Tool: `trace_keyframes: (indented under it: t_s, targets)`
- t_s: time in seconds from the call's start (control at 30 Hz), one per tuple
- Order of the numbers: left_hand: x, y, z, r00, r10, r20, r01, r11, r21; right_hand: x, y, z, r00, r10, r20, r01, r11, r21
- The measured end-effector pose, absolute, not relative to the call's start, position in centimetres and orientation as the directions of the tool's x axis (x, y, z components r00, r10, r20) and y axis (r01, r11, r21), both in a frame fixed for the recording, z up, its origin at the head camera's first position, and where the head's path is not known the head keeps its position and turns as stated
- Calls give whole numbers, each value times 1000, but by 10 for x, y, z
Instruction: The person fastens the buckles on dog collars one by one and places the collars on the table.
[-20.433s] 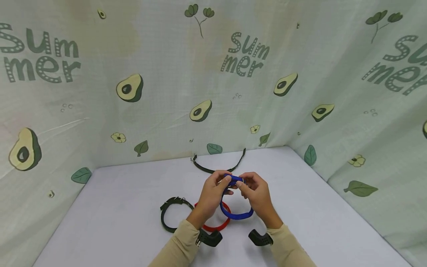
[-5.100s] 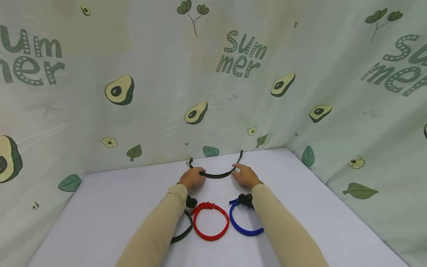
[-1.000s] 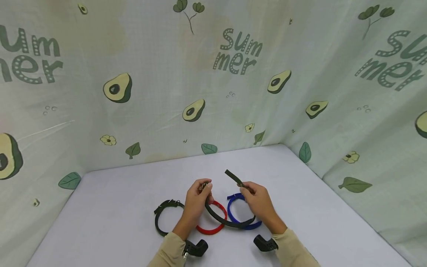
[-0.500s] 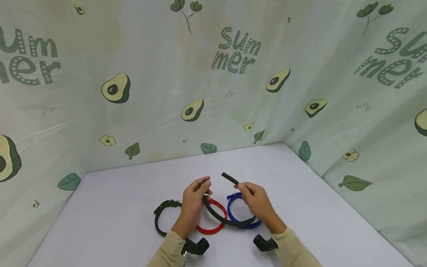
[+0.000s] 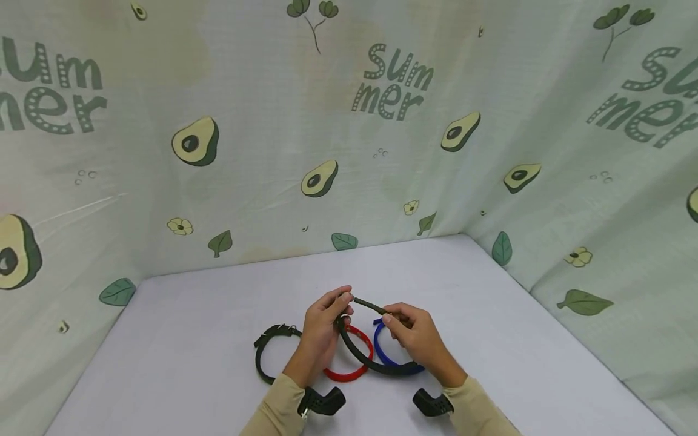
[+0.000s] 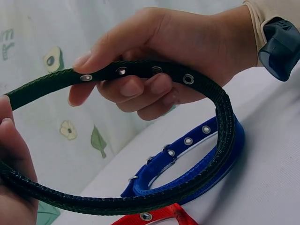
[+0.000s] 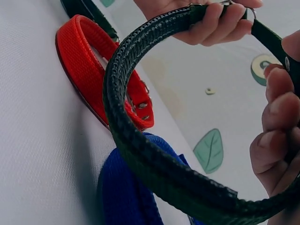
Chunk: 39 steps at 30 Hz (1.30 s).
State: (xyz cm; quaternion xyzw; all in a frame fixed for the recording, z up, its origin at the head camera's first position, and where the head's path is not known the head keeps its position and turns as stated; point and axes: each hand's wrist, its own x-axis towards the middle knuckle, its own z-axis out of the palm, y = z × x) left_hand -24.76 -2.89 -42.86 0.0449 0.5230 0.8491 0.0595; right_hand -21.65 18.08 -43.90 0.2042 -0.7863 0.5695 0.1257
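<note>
I see left hand pinching buckle end of dark green collar, right hand pinching holed tip; tip may miss buckle, loop springs open onto blue collar beneath

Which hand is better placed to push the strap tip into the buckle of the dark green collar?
Probably the right hand: it pinches the holed strap end of the dark green collar, while the left hand holds the buckle end.
</note>
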Motion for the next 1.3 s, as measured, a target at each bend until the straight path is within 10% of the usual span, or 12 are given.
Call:
trace_keyframes:
  t_s: [1.3]
  targets:
    - [-229, -20, -421, -921, 346, 177, -31, -519, 854, -219, 173, -445, -858, -335, 390, -466, 186, -865]
